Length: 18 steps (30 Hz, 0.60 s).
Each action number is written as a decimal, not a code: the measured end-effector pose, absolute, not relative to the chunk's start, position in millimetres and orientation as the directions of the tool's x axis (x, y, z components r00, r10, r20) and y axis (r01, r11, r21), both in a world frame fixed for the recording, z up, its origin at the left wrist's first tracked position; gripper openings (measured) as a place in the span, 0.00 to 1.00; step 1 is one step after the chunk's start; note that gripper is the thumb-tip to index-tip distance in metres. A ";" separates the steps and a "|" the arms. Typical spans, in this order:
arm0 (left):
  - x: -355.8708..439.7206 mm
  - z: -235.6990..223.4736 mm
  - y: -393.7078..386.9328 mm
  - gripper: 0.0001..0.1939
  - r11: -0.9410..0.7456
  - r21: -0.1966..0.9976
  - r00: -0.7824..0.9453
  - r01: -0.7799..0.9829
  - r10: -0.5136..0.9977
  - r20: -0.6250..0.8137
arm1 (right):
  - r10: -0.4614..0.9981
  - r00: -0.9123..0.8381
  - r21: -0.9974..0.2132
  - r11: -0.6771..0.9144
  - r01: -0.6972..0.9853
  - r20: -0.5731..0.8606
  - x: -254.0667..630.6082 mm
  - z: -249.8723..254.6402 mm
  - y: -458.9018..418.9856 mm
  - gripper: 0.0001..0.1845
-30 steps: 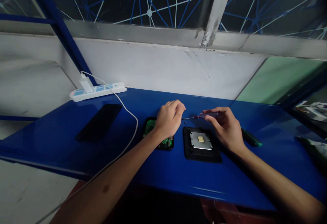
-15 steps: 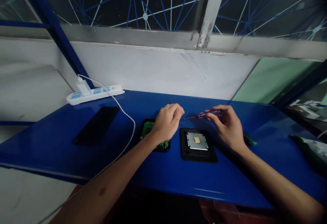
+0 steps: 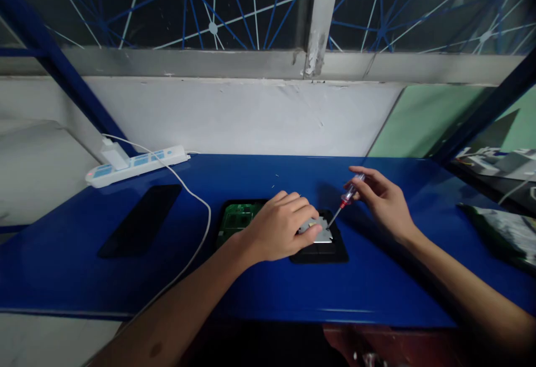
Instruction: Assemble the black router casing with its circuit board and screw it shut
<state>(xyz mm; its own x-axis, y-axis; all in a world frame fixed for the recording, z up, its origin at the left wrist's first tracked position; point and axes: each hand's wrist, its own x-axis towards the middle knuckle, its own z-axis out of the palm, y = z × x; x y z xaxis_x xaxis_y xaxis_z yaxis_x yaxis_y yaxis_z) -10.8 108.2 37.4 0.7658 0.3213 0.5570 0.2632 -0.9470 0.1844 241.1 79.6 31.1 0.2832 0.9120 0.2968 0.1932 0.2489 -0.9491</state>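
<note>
My right hand point(image 3: 383, 202) grips a screwdriver point(image 3: 347, 196) with a clear and red handle. Its shaft slants down to the left, and the tip meets the right edge of a silver metal plate point(image 3: 322, 236). That plate lies on a black square cover point(image 3: 318, 252). Reaching in from the left, my left hand point(image 3: 287, 227) rests over the plate's left part, thumb and fingers apart, touching it. A small yellowish pad point(image 3: 312, 224) shows between thumb and forefinger. Partly behind this hand lies a black housing with a green circuit board point(image 3: 238, 219).
Tiny screw-like bits point(image 3: 273, 186) lie on the blue table point(image 3: 251, 294) behind my left hand. To the left are a dark phone-like slab point(image 3: 142, 219), a white cable point(image 3: 205, 210) and a power strip point(image 3: 140, 165). A plastic bag point(image 3: 502, 233) sits at the right.
My left hand has moved from above the table down onto the metal plate. My right hand has turned the screwdriver steeper, its tip now at the plate. The camera view has shifted.
</note>
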 end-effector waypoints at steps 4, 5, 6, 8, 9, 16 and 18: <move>-8.8 34.7 103.9 0.11 -0.955 0.181 0.792 0.236 0.297 0.533 | 0.916 0.282 -0.949 0.230 0.216 0.286 244.1 29.5 78.2 0.19; -8.4 34.2 103.1 0.11 -0.955 0.183 0.799 0.232 0.295 0.525 | 0.917 0.281 -0.949 0.227 0.219 0.285 244.4 29.5 77.9 0.19; -8.1 33.9 102.3 0.11 -0.956 0.186 0.805 0.229 0.293 0.515 | 0.918 0.279 -0.949 0.225 0.219 0.282 244.4 29.3 77.7 0.19; -7.6 33.4 101.3 0.11 -0.956 0.189 0.819 0.223 0.290 0.496 | 0.924 0.267 -0.952 0.221 0.212 0.274 243.9 28.8 77.5 0.19; -7.5 33.1 101.0 0.12 -0.956 0.193 0.825 0.222 0.289 0.486 | 0.927 0.262 -0.953 0.218 0.209 0.269 243.5 28.5 77.5 0.19; -8.9 30.3 100.9 0.13 -0.947 0.238 0.851 0.216 0.302 0.430 | 0.935 0.257 -0.960 0.197 0.197 0.244 240.8 30.4 76.9 0.17; -9.2 30.6 101.0 0.14 -0.947 0.243 0.864 0.212 0.298 0.406 | 0.937 0.254 -0.963 0.195 0.185 0.239 240.4 32.1 75.9 0.17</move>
